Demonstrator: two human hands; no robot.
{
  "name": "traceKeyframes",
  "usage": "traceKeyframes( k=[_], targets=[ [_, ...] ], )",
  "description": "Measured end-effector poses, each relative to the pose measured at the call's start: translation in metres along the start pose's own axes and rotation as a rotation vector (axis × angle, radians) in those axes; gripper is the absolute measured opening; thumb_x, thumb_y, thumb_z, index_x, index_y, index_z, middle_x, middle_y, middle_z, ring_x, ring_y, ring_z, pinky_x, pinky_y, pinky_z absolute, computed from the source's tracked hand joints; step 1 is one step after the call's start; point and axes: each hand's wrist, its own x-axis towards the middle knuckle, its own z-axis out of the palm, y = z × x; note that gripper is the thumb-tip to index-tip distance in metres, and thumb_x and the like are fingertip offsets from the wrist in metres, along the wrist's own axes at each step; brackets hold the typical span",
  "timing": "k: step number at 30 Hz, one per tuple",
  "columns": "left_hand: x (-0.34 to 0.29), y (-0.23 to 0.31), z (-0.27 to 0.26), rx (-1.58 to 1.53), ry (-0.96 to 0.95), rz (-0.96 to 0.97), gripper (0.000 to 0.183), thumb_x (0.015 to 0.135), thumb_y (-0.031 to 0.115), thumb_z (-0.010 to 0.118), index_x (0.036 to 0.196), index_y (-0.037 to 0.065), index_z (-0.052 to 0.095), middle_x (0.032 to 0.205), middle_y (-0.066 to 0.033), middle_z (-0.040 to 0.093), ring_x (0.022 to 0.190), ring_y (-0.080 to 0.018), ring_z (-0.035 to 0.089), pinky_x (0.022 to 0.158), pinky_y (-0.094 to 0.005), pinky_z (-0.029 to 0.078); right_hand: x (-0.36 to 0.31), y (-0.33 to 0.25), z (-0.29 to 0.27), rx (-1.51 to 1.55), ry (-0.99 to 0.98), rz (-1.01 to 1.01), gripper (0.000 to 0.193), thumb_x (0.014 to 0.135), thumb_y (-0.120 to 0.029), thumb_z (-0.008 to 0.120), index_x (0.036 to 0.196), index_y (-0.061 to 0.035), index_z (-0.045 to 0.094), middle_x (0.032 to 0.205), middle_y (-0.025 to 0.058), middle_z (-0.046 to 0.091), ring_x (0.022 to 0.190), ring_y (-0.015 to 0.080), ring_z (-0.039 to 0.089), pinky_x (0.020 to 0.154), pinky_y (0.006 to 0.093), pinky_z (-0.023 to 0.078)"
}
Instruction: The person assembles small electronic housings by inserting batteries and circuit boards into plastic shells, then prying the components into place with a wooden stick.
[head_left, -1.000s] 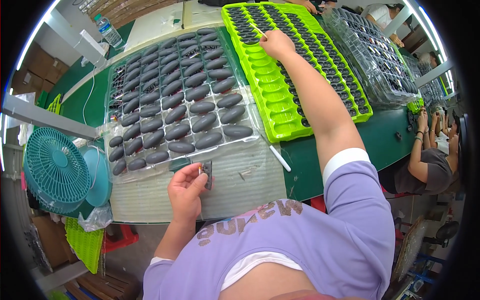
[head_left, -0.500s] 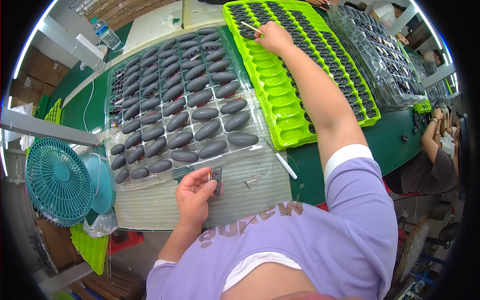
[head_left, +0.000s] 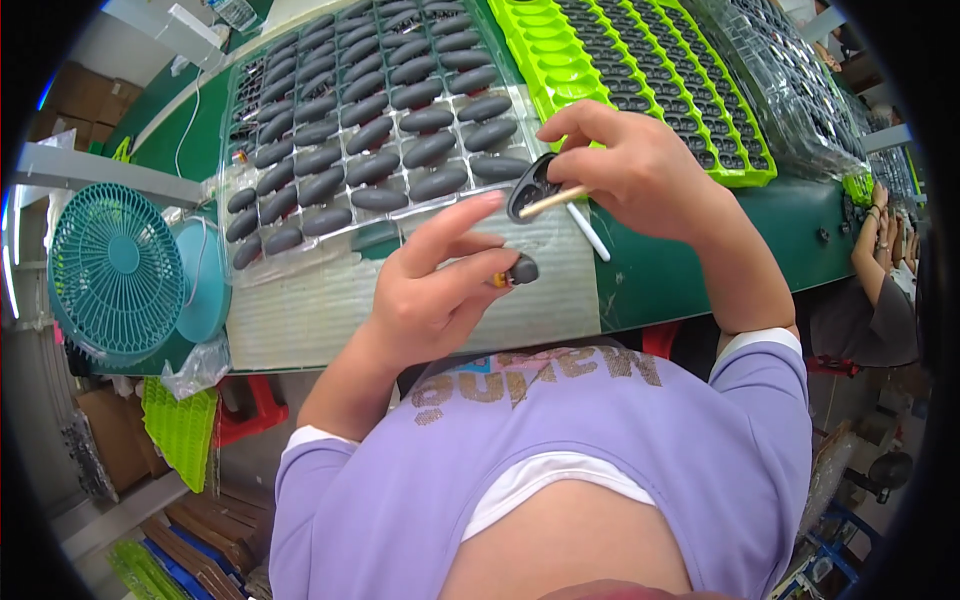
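My right hand (head_left: pixel 640 170) pinches a black oval shell (head_left: pixel 526 192) with round openings in it. The same hand also holds a thin wooden stick (head_left: pixel 553 202), its tip lying across the shell. Just to the left and nearer my chest, my left hand (head_left: pixel 425 295) has its thumb and a finger closed on a dark grey rounded housing (head_left: pixel 523 268), seen nearly end-on, with a bit of yellow beside the fingertips. The index finger is stretched toward the black shell, a small gap away. Beyond both hands lies a clear tray (head_left: pixel 400 213) filled with rows of grey oval housings (head_left: pixel 435 183).
A bright green tray (head_left: pixel 550 90) of black shells lies at the far right, several of its near-left pockets bare. Stacked clear trays (head_left: pixel 790 110) stand beyond it. A white pen (head_left: pixel 590 235) lies by my right hand. A teal fan (head_left: pixel 125 258) stands at the left.
My right hand has come back from the green tray to the left hand, bringing a black shell and the stick. My left hand has moved right and turned its housing. The view has shifted.
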Motion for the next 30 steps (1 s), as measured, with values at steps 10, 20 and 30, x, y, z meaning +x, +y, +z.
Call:
traceKeyframes(
  k=[10, 20, 30],
  targets=[
    [-0.011, 0.021, 0.010, 0.245, -0.002, 0.289, 0.032, 0.066, -0.003, 0.077, 0.098, -0.001, 0.071, 0.111, -0.0143, 0.065, 0.087, -0.0248, 0.067, 0.071, -0.0317, 0.056, -0.040, -0.030, 0.038, 1.102, 0.077, 0.273, 0.027, 0.081, 0.003, 0.071, 0.105, -0.0040, 0.061, 0.116, 0.0162, 0.066, 0.101, 0.0206, 0.066, 0.085, 0.0323, 0.053],
    [-0.012, 0.030, 0.033, 0.325, 0.045, 0.298, 0.036, 0.063, -0.004, 0.077, 0.098, -0.001, 0.071, 0.111, -0.0140, 0.065, 0.084, -0.0243, 0.068, 0.065, -0.0312, 0.056, -0.053, -0.049, 0.073, 2.040, 0.248, 0.481, 0.048, 0.090, -0.012, 0.066, 0.134, -0.0036, 0.048, 0.121, 0.0189, 0.063, 0.091, 0.0122, 0.066, 0.056, 0.0151, 0.044],
    [-0.015, 0.027, 0.041, 0.267, -0.010, 0.320, 0.027, 0.074, 0.004, 0.071, 0.100, -0.001, 0.071, 0.117, -0.0181, 0.063, 0.084, -0.0257, 0.068, 0.065, -0.0338, 0.056, -0.061, -0.041, 0.093, 2.134, 0.199, 0.417, 0.052, 0.092, -0.020, 0.065, 0.136, -0.0007, 0.046, 0.114, 0.0162, 0.062, 0.089, 0.0128, 0.059, 0.061, 0.0180, 0.045]
  ],
)
